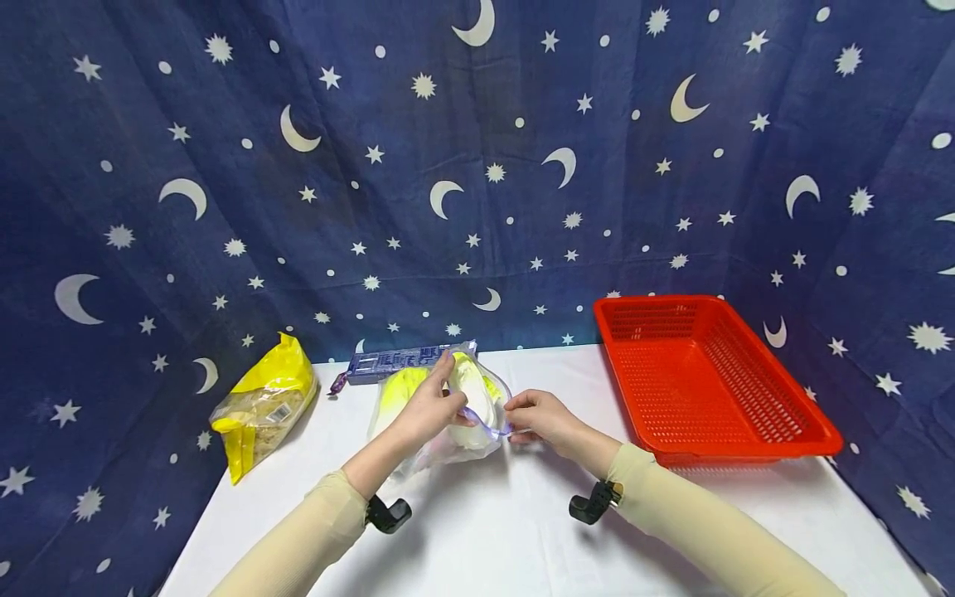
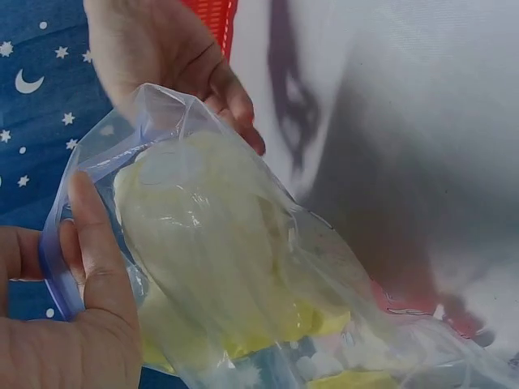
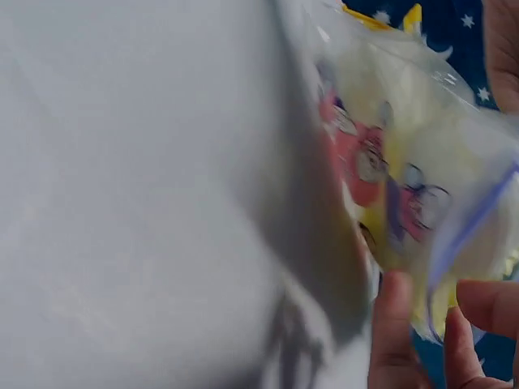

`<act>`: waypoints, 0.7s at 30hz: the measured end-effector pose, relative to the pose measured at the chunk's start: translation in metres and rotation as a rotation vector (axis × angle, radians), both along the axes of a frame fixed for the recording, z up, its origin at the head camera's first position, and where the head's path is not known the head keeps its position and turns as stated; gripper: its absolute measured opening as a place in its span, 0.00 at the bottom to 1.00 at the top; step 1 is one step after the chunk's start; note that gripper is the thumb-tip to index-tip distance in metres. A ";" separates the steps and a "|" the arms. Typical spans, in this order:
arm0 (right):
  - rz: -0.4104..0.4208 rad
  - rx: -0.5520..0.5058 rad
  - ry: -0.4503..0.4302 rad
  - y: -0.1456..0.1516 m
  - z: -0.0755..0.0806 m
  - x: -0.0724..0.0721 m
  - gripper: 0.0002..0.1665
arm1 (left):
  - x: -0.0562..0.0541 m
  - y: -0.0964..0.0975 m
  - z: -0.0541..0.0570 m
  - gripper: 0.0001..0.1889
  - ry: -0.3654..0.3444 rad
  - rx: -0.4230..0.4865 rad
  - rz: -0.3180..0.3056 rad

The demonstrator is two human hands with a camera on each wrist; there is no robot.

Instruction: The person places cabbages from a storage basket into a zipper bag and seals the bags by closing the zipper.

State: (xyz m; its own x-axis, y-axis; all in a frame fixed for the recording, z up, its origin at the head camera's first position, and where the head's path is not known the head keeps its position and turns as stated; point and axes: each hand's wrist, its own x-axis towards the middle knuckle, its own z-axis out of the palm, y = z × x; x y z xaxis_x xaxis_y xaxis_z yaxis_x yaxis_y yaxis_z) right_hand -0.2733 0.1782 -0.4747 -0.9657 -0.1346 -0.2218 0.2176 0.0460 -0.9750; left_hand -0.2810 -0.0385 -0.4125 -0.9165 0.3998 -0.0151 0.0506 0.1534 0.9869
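A clear zip bag (image 1: 458, 448) with a purple strip along its mouth stands on the white table, its mouth turned to the right. Pale yellow-white leafy cabbage (image 1: 472, 383) fills it. My left hand (image 1: 427, 412) grips the rim on the near-left side; in the left wrist view the purple strip (image 2: 55, 263) runs between its fingers. The opposite side of the rim is pinched by my right hand (image 1: 548, 421), between thumb and fingers. Cartoon prints (image 3: 365, 158) show on the bag in the right wrist view. The bag's back side is hidden.
Behind the bag lies a blue patterned box (image 1: 395, 362), with a small purple wrapped item (image 1: 338, 384) at its left end. A yellow bag of dry food (image 1: 272, 398) leans at the left. On the right sits a red plastic basket (image 1: 716, 373). A starry curtain (image 1: 448, 166) surrounds the table.
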 end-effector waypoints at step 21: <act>-0.090 0.355 0.266 -0.022 0.030 -0.005 0.37 | -0.004 -0.024 0.020 0.39 0.018 -0.032 0.049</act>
State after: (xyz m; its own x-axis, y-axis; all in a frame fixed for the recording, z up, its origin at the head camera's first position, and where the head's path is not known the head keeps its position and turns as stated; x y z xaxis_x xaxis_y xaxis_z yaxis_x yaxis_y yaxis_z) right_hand -0.2784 0.1561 -0.4442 -0.9998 -0.0083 0.0188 -0.0205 0.3802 -0.9247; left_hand -0.2855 -0.0621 -0.3925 -0.9352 0.3539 -0.0101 0.0604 0.1876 0.9804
